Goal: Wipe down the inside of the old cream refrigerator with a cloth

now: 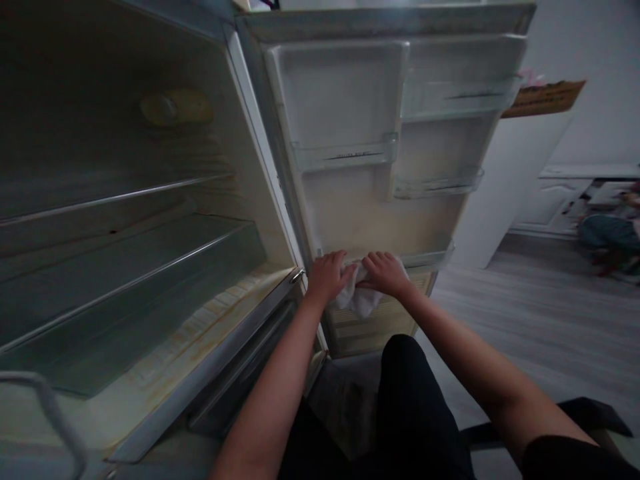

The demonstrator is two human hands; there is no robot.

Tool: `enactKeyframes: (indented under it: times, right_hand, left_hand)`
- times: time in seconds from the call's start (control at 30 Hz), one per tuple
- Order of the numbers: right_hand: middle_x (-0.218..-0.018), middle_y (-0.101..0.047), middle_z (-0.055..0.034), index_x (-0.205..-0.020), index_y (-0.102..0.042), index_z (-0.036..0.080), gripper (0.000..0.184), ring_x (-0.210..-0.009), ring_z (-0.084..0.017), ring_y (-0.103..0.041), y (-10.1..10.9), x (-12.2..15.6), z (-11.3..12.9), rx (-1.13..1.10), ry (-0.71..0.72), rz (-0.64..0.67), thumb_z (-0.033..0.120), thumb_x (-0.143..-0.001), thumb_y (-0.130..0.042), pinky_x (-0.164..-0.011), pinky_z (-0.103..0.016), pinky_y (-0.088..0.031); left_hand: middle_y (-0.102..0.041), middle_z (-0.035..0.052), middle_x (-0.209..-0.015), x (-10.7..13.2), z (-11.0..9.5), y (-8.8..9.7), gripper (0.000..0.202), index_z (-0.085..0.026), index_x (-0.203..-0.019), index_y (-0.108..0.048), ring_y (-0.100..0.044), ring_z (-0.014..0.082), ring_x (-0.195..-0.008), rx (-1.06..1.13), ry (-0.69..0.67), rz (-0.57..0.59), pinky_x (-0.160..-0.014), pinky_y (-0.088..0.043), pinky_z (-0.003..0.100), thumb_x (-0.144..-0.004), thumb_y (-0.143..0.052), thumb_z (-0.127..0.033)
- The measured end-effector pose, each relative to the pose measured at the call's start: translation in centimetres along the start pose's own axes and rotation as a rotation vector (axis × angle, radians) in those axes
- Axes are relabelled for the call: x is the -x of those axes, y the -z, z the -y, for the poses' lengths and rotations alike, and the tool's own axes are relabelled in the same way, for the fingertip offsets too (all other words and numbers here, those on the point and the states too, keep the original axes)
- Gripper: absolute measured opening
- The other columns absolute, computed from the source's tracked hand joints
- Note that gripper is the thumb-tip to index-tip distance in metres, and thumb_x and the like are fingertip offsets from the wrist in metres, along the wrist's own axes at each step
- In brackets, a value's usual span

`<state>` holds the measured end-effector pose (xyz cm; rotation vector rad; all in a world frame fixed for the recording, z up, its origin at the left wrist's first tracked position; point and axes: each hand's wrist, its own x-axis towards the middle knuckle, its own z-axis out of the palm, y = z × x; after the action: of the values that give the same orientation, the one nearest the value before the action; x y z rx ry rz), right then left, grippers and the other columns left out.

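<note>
A white cloth (pixel 364 301) is bunched between my two hands at the lowest clear bin (pixel 427 259) of the open fridge door (pixel 345 87). My left hand (pixel 328 276) is at the hinge side of that bin, fingers curled, its thumb against the cloth. Just to the right, my right hand (pixel 386 273) grips the cloth, and part of it shows beyond that hand's outer side. Both hands partly hide the bin's front, so the fingertips' exact hold is hard to see. Yellowish staining marks the door lining above.
On the left is the open fridge compartment with a glass shelf (pixel 150 313) and a stained floor ledge (pixel 220 313). Higher door bins (pixel 345 157) hang above my hands. A white cabinet (pixel 515 173) carrying a cardboard box (pixel 545 99) stands behind the door. My knee (pixel 403 373) is below.
</note>
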<state>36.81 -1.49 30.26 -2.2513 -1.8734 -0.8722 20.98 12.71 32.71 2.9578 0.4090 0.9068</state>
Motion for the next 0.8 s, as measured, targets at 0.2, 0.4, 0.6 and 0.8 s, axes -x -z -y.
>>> enactKeyframes:
  times: [0.2, 0.4, 0.6, 0.8]
  right_hand:
    - [-0.109, -0.066, -0.0182, -0.111, -0.068, 0.01, 0.063, -0.101, -0.03, -0.054, -1.9, 1.7, -7.9, 0.049, -0.025, -0.017, 0.07, -0.09, -0.069, -0.086, -0.036, -0.032]
    - [-0.112, -0.065, -0.0205, -0.116, -0.068, 0.007, 0.043, -0.107, -0.032, -0.053, -2.9, 4.1, -16.8, 0.079, -0.115, 0.075, 0.04, -0.089, -0.073, -0.093, -0.038, -0.037]
    - [-0.121, -0.065, -0.0224, -0.112, -0.071, 0.008, 0.034, -0.116, -0.031, -0.054, -4.9, 6.0, -20.0, -0.183, -0.328, -0.117, 0.019, -0.088, -0.05, -0.107, -0.042, -0.043]
    - [-0.131, -0.063, -0.0212, -0.115, -0.066, 0.012, 0.042, -0.13, -0.029, -0.056, -9.0, 3.5, -15.5, -0.708, -0.909, -0.813, 0.037, -0.086, -0.048, -0.118, -0.05, -0.042]
  left_hand:
    - [-0.078, 0.0162, -0.1, -1.2, -0.9, -0.8, 0.062, -0.017, -0.105, -0.072, -0.074, 0.0332, -0.099, -0.129, 0.0, 0.118, -0.094, -0.049, 0.046, -0.102, -0.039, -0.069]
    - [-0.079, 0.0155, -0.094, -2.1, -1.6, -1.4, 0.07, -0.018, -0.097, -0.074, -0.073, 0.033, -0.093, -0.115, 0.043, 0.088, -0.09, -0.05, 0.045, -0.095, -0.041, -0.08]
    - [-0.078, 0.0128, -0.088, -2.2, -1.5, -2.3, 0.066, -0.019, -0.092, -0.073, -0.073, 0.031, -0.09, -0.104, 0.035, 0.028, -0.091, -0.049, 0.045, -0.095, -0.045, -0.08]
    - [-0.076, 0.0087, -0.082, -1.9, -0.9, -2.3, 0.06, -0.02, -0.09, -0.071, -0.072, 0.0291, -0.084, -0.062, 0.003, 0.024, -0.09, -0.05, 0.045, -0.094, -0.05, -0.077]
